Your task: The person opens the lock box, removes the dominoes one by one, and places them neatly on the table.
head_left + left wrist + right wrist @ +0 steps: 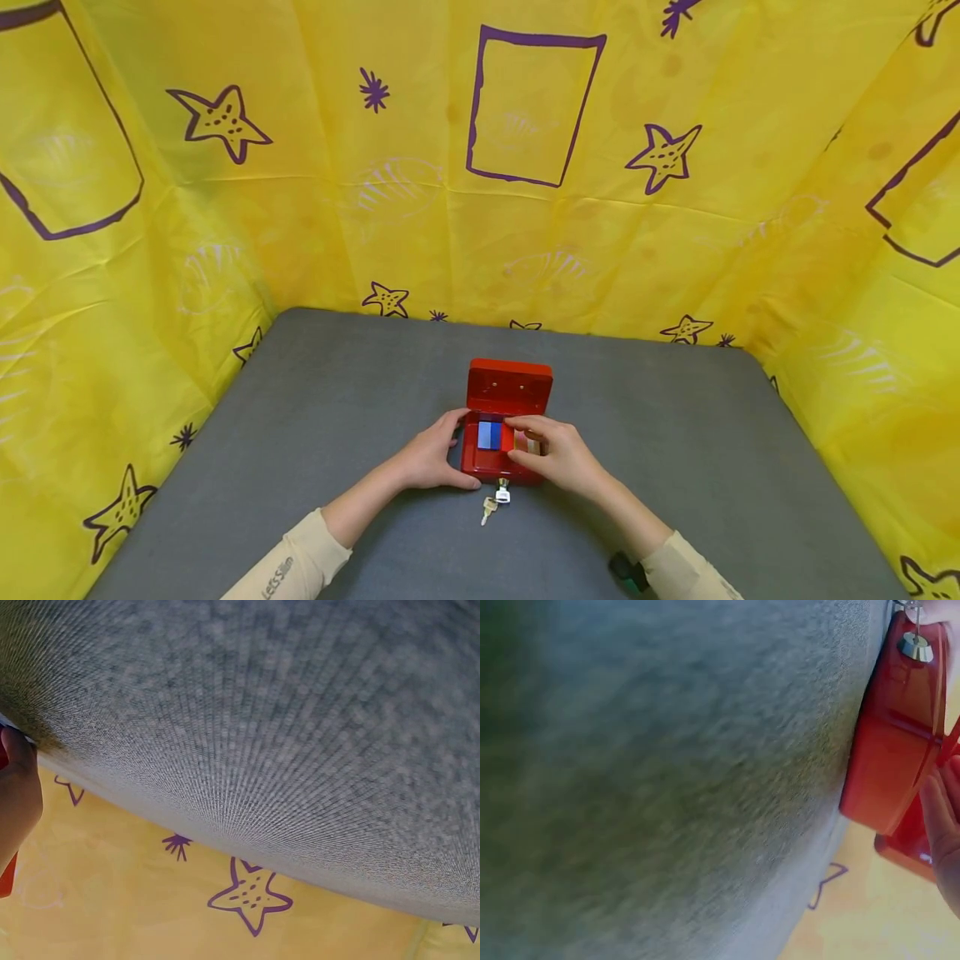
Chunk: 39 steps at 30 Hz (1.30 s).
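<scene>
From my end, the glossy red box (487,477) sits mid-desk (337,392), its lid (510,386) raised, with matte gray surface running well past it on both sides to rounded far corners and creased yellow fabric (420,233) walls. The hands are apart: the left hand (431,454) grips the box's left side; the right hand (562,454) pinches a red block (507,437) inside, beside flat-faced blue blocks (490,435). Metal keys (502,495) hang at the front. I read "Let's Slim" on the left sleeve (288,562).
</scene>
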Available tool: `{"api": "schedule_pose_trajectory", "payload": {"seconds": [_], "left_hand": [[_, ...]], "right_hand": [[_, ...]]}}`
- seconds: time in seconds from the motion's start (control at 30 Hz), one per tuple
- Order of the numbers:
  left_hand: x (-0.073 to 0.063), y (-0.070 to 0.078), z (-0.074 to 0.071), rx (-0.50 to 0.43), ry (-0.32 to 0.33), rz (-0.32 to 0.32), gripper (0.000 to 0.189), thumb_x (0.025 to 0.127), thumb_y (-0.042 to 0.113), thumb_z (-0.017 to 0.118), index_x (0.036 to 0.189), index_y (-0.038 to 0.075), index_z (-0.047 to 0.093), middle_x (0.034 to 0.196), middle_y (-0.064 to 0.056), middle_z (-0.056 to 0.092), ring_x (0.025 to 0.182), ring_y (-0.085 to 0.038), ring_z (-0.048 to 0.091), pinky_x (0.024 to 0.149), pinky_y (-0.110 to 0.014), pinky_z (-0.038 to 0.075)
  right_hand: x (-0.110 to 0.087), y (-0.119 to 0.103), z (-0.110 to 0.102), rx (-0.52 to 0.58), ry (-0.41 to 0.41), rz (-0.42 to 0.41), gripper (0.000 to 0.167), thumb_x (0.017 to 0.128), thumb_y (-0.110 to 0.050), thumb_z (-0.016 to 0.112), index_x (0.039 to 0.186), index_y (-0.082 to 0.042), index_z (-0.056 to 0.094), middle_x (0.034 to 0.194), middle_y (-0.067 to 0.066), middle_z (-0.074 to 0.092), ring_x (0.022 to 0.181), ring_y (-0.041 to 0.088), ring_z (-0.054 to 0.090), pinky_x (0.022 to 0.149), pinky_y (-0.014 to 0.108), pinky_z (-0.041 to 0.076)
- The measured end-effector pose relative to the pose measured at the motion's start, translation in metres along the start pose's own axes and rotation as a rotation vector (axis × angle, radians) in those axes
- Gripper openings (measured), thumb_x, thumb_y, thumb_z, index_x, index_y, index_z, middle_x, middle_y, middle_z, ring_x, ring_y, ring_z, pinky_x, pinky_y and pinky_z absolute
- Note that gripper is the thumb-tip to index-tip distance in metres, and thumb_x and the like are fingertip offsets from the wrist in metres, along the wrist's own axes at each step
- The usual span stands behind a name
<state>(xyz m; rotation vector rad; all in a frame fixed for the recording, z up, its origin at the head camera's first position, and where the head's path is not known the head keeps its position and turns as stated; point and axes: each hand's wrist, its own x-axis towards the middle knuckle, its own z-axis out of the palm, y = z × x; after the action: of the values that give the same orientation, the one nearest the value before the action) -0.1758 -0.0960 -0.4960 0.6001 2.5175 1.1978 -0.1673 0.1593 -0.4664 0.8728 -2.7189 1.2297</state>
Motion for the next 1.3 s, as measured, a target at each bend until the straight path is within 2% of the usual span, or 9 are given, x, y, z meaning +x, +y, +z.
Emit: {"api": "schedule_pose_trajectory", "payload": {"seconds": [0.4, 0.73, 0.93, 1.13, 1.3], "left_hand": [[-0.001, 0.001, -0.001, 0.005, 0.001, -0.019, 0.102, 0.071, 0.036, 0.087, 0.149, 0.011, 0.027, 0.146, -0.012, 0.039, 0.122, -0.033, 0.053, 0.096, -0.043, 0.05], [0.0, 0.001, 0.0, 0.01, -0.001, -0.031, 0.103, 0.07, 0.039, 0.087, 0.149, 0.012, 0.026, 0.147, -0.012, 0.039, 0.123, -0.032, 0.052, 0.096, -0.043, 0.05], [0.0, 0.001, 0.0, 0.009, -0.002, -0.026, 0.103, 0.07, 0.039, 0.087, 0.149, 0.012, 0.026, 0.146, -0.011, 0.039, 0.123, -0.031, 0.051, 0.095, -0.042, 0.05], [0.0, 0.0, 0.0, 0.008, -0.005, -0.028, 0.103, 0.07, 0.039, 0.087, 0.149, 0.012, 0.026, 0.147, -0.012, 0.039, 0.123, -0.032, 0.052, 0.096, -0.042, 0.05], [0.0, 0.001, 0.0, 0.011, 0.001, -0.023, 0.102, 0.07, 0.038, 0.087, 0.149, 0.011, 0.026, 0.146, -0.012, 0.039, 0.123, -0.032, 0.051, 0.095, -0.042, 0.05]], "right_hand": [[-0.014, 0.012, -0.009, 0.158, 0.052, 0.104, 0.045, 0.085, -0.022, 0.077, 0.127, -0.01, 0.064, 0.123, 0.006, 0.064, 0.112, 0.031, 0.061, 0.09, 0.042, 0.052], [-0.022, 0.02, -0.017, 0.155, 0.105, 0.133, 0.046, 0.081, -0.016, 0.08, 0.125, -0.012, 0.066, 0.121, 0.003, 0.066, 0.112, 0.024, 0.061, 0.091, 0.043, 0.051], [-0.026, 0.024, -0.022, 0.156, 0.105, 0.13, 0.045, 0.083, -0.013, 0.079, 0.125, -0.008, 0.065, 0.121, 0.007, 0.065, 0.111, 0.029, 0.062, 0.092, 0.043, 0.051], [-0.027, 0.009, -0.032, 0.163, 0.106, 0.135, 0.044, 0.082, 0.001, 0.076, 0.123, 0.004, 0.062, 0.119, 0.02, 0.064, 0.109, 0.042, 0.06, 0.091, 0.055, 0.048], [-0.028, -0.005, -0.041, 0.153, 0.076, 0.16, 0.042, 0.082, 0.003, 0.074, 0.122, 0.008, 0.061, 0.119, 0.024, 0.063, 0.11, 0.044, 0.059, 0.091, 0.056, 0.047]]}}
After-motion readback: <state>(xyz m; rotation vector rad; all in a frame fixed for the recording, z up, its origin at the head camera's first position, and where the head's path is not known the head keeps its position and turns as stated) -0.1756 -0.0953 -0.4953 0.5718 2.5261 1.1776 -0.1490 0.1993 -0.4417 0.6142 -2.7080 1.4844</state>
